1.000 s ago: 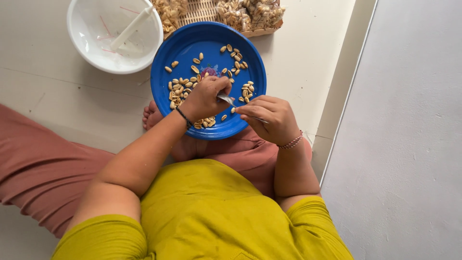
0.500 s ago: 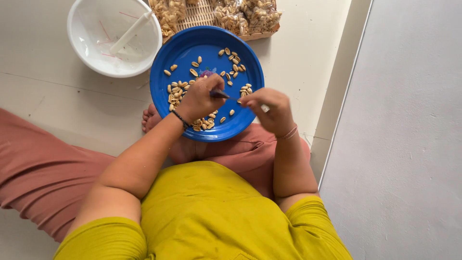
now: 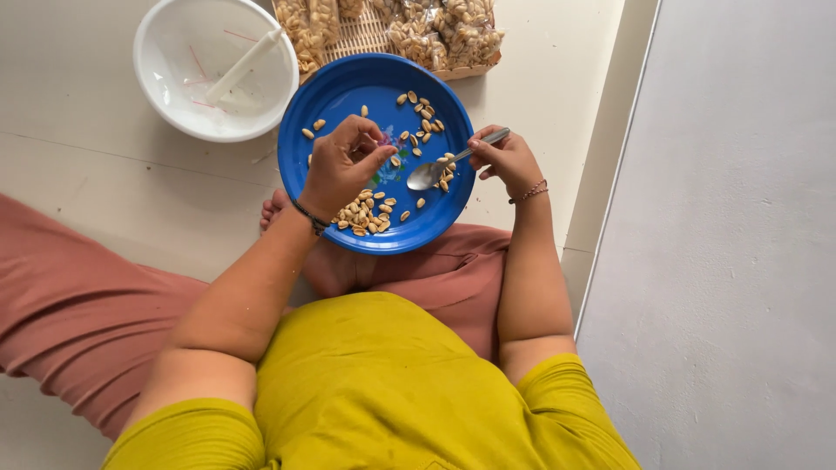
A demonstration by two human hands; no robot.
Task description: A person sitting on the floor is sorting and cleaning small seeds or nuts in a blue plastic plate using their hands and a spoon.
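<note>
A round blue plate [image 3: 348, 96] lies on the floor in front of my crossed legs, with peanuts [image 3: 366, 213] scattered over it and heaped near its front. My left hand [image 3: 340, 170] hovers over the plate's middle. Its fingertips are pinched together, and I cannot make out anything between them. My right hand [image 3: 507, 161] is at the plate's right rim and grips the handle of a metal spoon [image 3: 435, 170]. The spoon's bowl rests among the peanuts on the right side of the plate.
A white bowl [image 3: 165, 52] holding a pale flat stick stands at the upper left of the plate. Behind the plate is a woven tray [image 3: 361, 35] with several clear packets of peanuts [image 3: 444, 30]. A grey raised surface [image 3: 731, 244] runs along the right.
My right hand has drawn away from my left hand to the plate's right rim, taking the spoon with it. The left hand has stayed over the plate's middle.
</note>
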